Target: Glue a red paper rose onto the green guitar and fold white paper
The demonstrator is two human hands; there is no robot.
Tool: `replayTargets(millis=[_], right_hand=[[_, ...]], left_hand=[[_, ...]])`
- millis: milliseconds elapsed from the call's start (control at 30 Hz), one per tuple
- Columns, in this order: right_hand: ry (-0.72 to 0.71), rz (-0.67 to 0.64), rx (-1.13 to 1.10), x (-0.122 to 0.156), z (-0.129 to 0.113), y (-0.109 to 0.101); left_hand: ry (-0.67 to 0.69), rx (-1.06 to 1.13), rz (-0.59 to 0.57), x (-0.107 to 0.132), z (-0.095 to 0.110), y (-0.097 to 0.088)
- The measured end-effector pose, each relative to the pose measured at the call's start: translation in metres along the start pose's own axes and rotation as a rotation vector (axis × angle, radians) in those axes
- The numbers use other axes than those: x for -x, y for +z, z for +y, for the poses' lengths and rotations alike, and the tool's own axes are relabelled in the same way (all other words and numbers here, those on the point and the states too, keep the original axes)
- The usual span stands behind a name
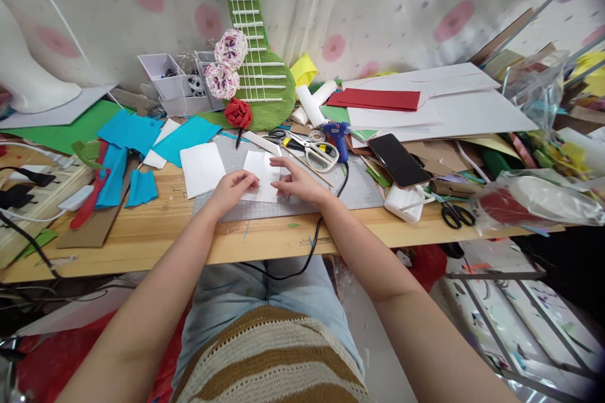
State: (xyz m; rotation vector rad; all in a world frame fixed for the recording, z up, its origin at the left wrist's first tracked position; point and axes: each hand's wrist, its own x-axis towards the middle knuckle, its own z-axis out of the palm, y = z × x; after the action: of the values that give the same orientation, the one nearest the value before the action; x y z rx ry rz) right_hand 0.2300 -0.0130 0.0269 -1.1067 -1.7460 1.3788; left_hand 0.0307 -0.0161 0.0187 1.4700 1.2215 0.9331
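A small white sheet of paper (259,164) lies on the grey cutting mat (222,208) between my hands. My left hand (234,189) rests at its left edge with thumb and fingers pressed together; what they pinch, if anything, is too small to make out. Over the right edge of that sheet, my right hand (300,182) has its thumb and index finger spread apart. Another white sheet (203,169) lies to the left of my left hand. Just beyond my right hand are white-handled scissors (319,157) and a blue glue gun (337,135).
A green guitar-shaped craft (271,91) stands at the back. Blue paper pieces (127,132) and a power strip (42,195) are at left. A phone (398,160), black scissors (457,215) and white boards (477,110) lie right. The glue gun's cord (314,245) hangs over the table edge.
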Motion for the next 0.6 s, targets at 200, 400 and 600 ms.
replayTargets(millis=[200, 400, 600], right_hand=[[0.018, 0.016, 0.078, -0.003, 0.002, -0.003], [0.061, 0.129, 0.201, -0.009, 0.011, -0.001], [0.090, 0.212, 0.197, -0.010, 0.013, -0.002]], left_hand=[[0.089, 0.065, 0.194, -0.003, -0.005, 0.001], [-0.073, -0.291, 0.358, -0.033, -0.002, -0.008], [-0.297, -0.563, 0.227, -0.070, 0.024, -0.001]])
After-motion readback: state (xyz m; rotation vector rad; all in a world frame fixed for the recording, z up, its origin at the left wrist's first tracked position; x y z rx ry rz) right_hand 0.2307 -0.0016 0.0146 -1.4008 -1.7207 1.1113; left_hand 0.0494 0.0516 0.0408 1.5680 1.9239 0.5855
